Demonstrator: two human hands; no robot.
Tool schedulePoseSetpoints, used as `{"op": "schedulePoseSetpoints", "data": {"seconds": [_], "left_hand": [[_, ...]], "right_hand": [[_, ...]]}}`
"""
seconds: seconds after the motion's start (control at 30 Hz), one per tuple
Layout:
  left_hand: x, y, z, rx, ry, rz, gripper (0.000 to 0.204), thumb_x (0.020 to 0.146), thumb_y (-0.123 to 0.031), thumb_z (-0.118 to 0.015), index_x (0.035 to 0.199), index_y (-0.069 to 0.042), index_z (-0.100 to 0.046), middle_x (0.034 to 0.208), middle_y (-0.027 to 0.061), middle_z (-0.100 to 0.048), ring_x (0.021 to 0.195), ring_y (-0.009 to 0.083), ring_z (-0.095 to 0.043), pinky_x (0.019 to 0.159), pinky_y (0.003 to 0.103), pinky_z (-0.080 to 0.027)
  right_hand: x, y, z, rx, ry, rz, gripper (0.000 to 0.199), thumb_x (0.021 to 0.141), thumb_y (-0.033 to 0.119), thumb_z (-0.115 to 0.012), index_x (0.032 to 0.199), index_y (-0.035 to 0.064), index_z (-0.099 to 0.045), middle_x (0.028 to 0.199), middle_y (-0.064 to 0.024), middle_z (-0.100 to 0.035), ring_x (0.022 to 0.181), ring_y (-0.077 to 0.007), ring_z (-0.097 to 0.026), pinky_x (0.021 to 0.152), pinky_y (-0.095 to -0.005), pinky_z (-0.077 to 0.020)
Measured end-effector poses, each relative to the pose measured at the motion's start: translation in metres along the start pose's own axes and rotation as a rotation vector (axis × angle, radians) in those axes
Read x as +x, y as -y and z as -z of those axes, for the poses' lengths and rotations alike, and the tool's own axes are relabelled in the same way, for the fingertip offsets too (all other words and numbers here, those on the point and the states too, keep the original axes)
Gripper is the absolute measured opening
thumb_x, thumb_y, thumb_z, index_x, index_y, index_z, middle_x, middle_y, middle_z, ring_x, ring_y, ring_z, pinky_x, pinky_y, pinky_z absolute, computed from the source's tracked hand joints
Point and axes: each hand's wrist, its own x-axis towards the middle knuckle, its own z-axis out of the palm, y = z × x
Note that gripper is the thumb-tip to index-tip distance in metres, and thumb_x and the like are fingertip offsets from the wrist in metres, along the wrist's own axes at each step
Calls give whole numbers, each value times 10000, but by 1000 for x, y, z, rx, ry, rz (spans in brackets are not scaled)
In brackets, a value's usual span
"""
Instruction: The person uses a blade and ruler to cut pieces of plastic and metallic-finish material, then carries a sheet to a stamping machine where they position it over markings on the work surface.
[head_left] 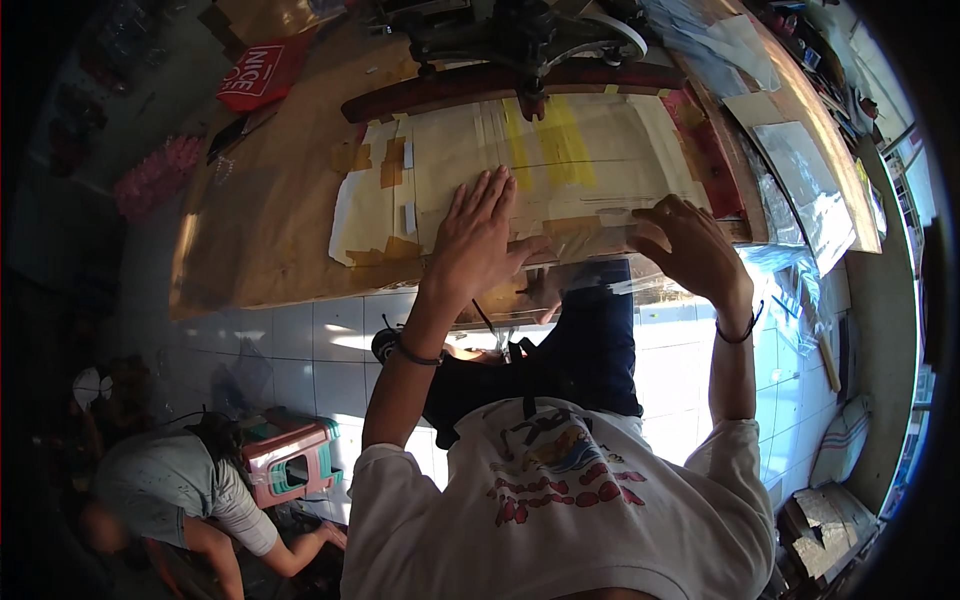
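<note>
A pale, flat board (pixel 460 140) patched with yellow and brown tape lies on the wooden table, and clear plastic film (pixel 590 228) covers its near edge. My left hand (pixel 475 235) rests flat on the board, its fingers stretched toward the far side and its thumb pointing right. At the board's near right, my right hand (pixel 695 245) is arched over the film with bent fingers. Its thumb and forefinger look apart, and I see nothing gripped between them. Beyond both hands, a long dark red bar (pixel 420 95) runs across the board under a black metal frame (pixel 530 40).
A red bag (pixel 265 72) lies on the wooden table (pixel 270 220) at the far left. Clear plastic sheets (pixel 800 180) are stacked on the right. On the lower left, a person (pixel 190 490) bends beside a pink and green plastic stool (pixel 295 460) on the tiled floor.
</note>
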Motion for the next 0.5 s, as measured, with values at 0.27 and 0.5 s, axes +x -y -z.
{"op": "schedulePoseSetpoints", "data": {"seconds": [0.27, 0.5], "left_hand": [[36, 39, -7, 49, 74, 31, 877, 944, -669, -386, 1547, -55, -215, 1621, 112, -193, 1499, 258, -172, 1229, 439, -138], [59, 71, -7, 75, 85, 81, 943, 912, -738, -351, 1551, -60, -206, 1628, 105, -174, 1501, 263, -166, 1231, 434, -127]], "right_hand": [[71, -32, -61, -128, -422, 272, 604, 975, 418, -538, 1484, 125, -397, 1574, -173, -292, 1457, -354, -256, 1186, -511, -211], [80, 0, -61, -125, -398, 142, 598, 981, 436, -502, 1466, 98, -410, 1533, -235, -319, 1425, -420, -272, 1170, -573, -170]]}}
